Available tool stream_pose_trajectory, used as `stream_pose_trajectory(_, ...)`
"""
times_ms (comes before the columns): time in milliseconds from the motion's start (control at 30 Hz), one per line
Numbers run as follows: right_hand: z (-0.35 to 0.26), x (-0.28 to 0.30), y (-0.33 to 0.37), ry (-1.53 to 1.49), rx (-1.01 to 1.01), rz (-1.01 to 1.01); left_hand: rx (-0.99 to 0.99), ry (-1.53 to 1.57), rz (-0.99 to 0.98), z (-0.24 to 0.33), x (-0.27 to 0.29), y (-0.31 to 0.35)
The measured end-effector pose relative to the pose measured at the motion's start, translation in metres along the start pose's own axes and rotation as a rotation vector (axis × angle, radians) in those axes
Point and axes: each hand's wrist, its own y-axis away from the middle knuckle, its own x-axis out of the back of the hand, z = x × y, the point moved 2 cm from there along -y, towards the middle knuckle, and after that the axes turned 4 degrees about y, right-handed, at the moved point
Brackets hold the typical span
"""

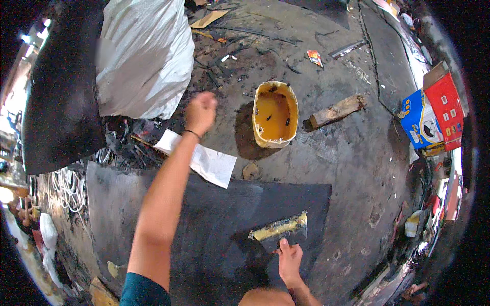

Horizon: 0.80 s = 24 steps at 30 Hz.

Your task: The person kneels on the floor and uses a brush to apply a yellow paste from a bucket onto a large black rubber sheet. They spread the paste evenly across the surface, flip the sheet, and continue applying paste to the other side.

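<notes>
My right hand (289, 261) grips a wide-bladed spreader (279, 228) with thick yellow paste along its edge. It hovers over a dark flat sheet (214, 224) on the floor. My left arm stretches forward, and my left hand (201, 113) is closed, fingers curled and slightly blurred; what it holds, if anything, is hidden. Below that wrist lies a folded white paper (213, 166), partly covered by my forearm. To the right of my left hand stands a cut-open pale container (258, 133) holding amber liquid with dark bits in it.
A wooden block (338, 111) lies right of the container. A large white sack (145, 61) and a dark upright panel (61, 102) stand at the left. Blue and red boxes (421, 121) sit at the right. Scraps and an orange wrapper (314, 57) litter the far floor.
</notes>
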Motion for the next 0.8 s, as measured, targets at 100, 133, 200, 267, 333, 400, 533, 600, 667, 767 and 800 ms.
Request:
stream_pose_trajectory(100,-0.02,0.004,0.006,0.198,0.017,0.029,0.245,0.274,-0.317,0.027,-0.078,0.012)
stream_pose_trajectory(133,-0.016,0.008,0.006,0.166,0.016,0.014,0.352,0.338,-0.382,0.02,-0.093,0.011)
stream_pose_trajectory(200,-0.009,0.025,0.004,0.11,0.011,0.01,0.534,0.576,-0.376,0.013,-0.104,0.013)
stream_pose_trajectory(267,-0.023,0.027,0.006,0.032,0.053,0.029,0.639,0.744,-0.42,0.022,-0.111,0.022)
stream_pose_trajectory(333,-0.022,0.041,0.006,0.104,0.061,0.002,0.661,0.829,-0.478,0.025,-0.099,0.031)
stream_pose_trajectory(400,-0.022,0.036,0.004,0.033,0.065,0.001,0.755,1.056,-0.383,0.016,-0.082,0.059)
stream_pose_trajectory(533,-0.027,0.027,0.008,0.066,0.081,-0.021,0.804,1.482,-0.296,0.024,-0.01,0.144)
stream_pose_trajectory(600,-0.03,0.026,0.008,0.182,0.038,-0.049,0.813,1.507,-0.158,0.032,0.037,0.189)
stream_pose_trajectory(667,-0.038,0.009,0.009,0.294,0.01,-0.032,0.636,1.539,-0.023,0.034,0.085,0.224)
stream_pose_trajectory(767,-0.035,-0.014,0.013,0.214,0.098,-0.122,0.378,1.384,0.258,0.035,0.17,0.269)
stream_pose_trajectory(800,-0.033,-0.021,0.016,0.256,0.169,-0.097,0.295,1.318,0.327,0.033,0.197,0.284)
